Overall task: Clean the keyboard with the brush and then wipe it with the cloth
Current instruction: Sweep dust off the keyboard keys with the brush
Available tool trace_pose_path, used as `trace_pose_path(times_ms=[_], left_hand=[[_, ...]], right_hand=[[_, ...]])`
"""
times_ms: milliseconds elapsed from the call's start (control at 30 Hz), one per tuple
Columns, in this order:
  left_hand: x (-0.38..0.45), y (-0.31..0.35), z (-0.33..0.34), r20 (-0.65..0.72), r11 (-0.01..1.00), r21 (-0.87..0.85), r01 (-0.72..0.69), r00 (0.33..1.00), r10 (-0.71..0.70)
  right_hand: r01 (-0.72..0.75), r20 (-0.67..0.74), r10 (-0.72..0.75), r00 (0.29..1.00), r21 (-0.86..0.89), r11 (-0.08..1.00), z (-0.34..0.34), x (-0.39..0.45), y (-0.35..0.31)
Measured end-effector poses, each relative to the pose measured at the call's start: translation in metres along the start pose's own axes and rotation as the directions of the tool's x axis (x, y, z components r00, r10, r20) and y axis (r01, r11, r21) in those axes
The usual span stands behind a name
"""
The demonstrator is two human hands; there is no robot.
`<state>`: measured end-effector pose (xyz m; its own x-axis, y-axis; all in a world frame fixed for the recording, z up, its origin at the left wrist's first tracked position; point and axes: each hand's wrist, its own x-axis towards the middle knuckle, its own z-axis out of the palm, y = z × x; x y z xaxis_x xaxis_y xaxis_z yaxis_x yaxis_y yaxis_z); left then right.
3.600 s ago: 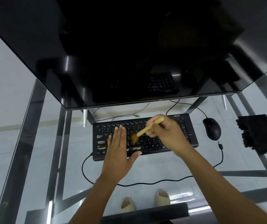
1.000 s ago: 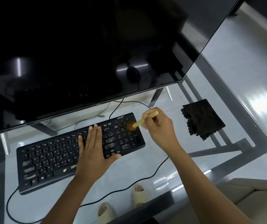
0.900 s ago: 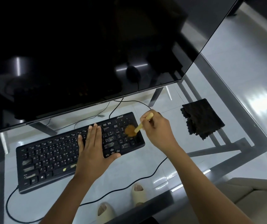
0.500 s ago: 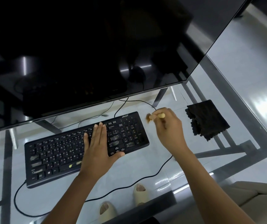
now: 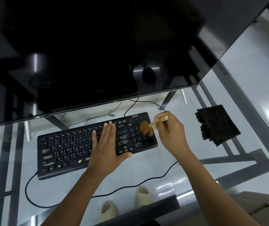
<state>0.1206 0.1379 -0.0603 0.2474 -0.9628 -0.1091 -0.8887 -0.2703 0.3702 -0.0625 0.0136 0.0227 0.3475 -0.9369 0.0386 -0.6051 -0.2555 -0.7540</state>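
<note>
Right hand point(image 5: 171, 134) gripped the brush point(image 5: 153, 124), bristles on the keyboard point(image 5: 65, 147)'s right end; left hand point(image 5: 106, 144) lay flat mid-keyboard. Cloth point(image 5: 216, 124) sat rightward of the right hand, nearer it.

Count around the keyboard point(image 5: 68, 149)
One keyboard, one brush point(image 5: 148, 127) over its right end, one cloth point(image 5: 216, 124) right of it, one monitor point(image 5: 98, 51) behind, two hands.

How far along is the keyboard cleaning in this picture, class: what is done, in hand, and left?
Done: cannot be judged from one picture. In hand: the right hand holds the brush, bristles on the right end of the keyboard, while the left hand lies flat on the keys. Left: wiping; the cloth lies untouched on the glass table.
</note>
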Motion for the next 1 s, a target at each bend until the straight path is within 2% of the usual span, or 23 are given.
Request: trace_pose_path(times_ms=[67,100,167,233,333,367,433,500,567,600,633,667,700,767,800,867,900,933,1000], left_hand=[[-0.003,-0.001,-0.001,-0.011,1.0,0.0,0.01,1.0,-0.01],[-0.005,-0.003,-0.001,-0.013,1.0,0.0,0.014,1.0,-0.014],[-0.008,-0.006,-0.001,-0.016,1.0,0.012,0.014,1.0,-0.014],[-0.011,-0.007,-0.001,-0.025,1.0,0.017,0.012,1.0,-0.012],[-0.016,-0.009,-0.004,-0.071,1.0,-0.009,0.012,0.997,-0.013],[-0.018,-0.01,-0.007,-0.099,1.0,-0.026,0.017,0.995,-0.02],[-0.025,-0.015,-0.012,-0.164,0.995,-0.085,0.043,0.985,-0.056],[-0.034,-0.024,-0.018,-0.226,0.984,-0.151,0.095,0.966,-0.128],[-0.043,-0.034,-0.021,-0.274,0.965,-0.211,0.158,0.938,-0.213],[-0.048,-0.039,-0.023,-0.288,0.952,-0.242,0.19,0.923,-0.257],[-0.052,-0.043,-0.024,-0.294,0.939,-0.268,0.218,0.909,-0.295],[-0.057,-0.047,-0.025,-0.295,0.929,-0.283,0.239,0.9,-0.322],[-0.061,-0.05,-0.026,-0.294,0.923,-0.291,0.252,0.895,-0.337],[-0.067,-0.057,-0.028,-0.297,0.917,-0.295,0.27,0.886,-0.356],[-0.071,-0.062,-0.029,-0.306,0.913,-0.295,0.282,0.877,-0.37],[-0.078,-0.073,-0.031,-0.325,0.899,-0.306,0.312,0.854,-0.407],[-0.082,-0.079,-0.032,-0.33,0.889,-0.317,0.331,0.84,-0.43],[-0.086,-0.084,-0.032,-0.333,0.877,-0.33,0.348,0.827,-0.453],[-0.094,-0.093,-0.031,-0.344,0.852,-0.357,0.383,0.794,-0.501]], right_hand=[[0.046,-0.089,-0.046,0.995,-0.003,0.999,0.003,0.0,-0.002],[0.02,-0.081,-0.016,0.997,0.056,0.998,0.003,0.001,-0.005],[-0.074,0.032,0.069,0.997,0.186,0.98,0.008,0.003,-0.012],[-0.067,0.093,0.051,0.994,0.182,0.981,0.014,0.002,-0.015],[0.108,-0.07,-0.107,0.992,0.023,0.994,0.021,0.001,-0.017],[0.13,-0.109,-0.125,0.986,0.039,0.991,0.023,0.0,-0.019],[0.059,-0.102,-0.04,0.994,0.201,0.978,0.028,-0.001,-0.024],[-0.114,0.011,0.123,0.992,0.46,0.881,0.038,-0.005,-0.035],[-0.321,0.199,0.257,0.946,0.683,0.656,0.051,-0.01,-0.048],[-0.422,0.304,0.298,0.905,0.731,0.536,0.058,-0.013,-0.053],[-0.499,0.389,0.316,0.865,0.733,0.463,0.066,-0.015,-0.058],[-0.547,0.442,0.322,0.837,0.702,0.457,0.073,-0.018,-0.06],[-0.561,0.459,0.323,0.827,0.663,0.495,0.081,-0.02,-0.06],[-0.474,0.378,0.295,0.878,0.595,0.649,0.091,-0.022,-0.058],[-0.379,0.288,0.257,0.923,0.552,0.743,0.095,-0.022,-0.059],[-0.114,0.09,0.083,0.992,0.417,0.902,0.096,-0.023,-0.062],[-0.004,0.04,-0.012,0.999,0.37,0.929,0.098,-0.024,-0.065],[0.045,0.045,-0.066,0.997,0.357,0.933,0.099,-0.025,-0.067],[-0.006,0.188,-0.083,0.979,0.431,0.902,0.106,-0.03,-0.074]])
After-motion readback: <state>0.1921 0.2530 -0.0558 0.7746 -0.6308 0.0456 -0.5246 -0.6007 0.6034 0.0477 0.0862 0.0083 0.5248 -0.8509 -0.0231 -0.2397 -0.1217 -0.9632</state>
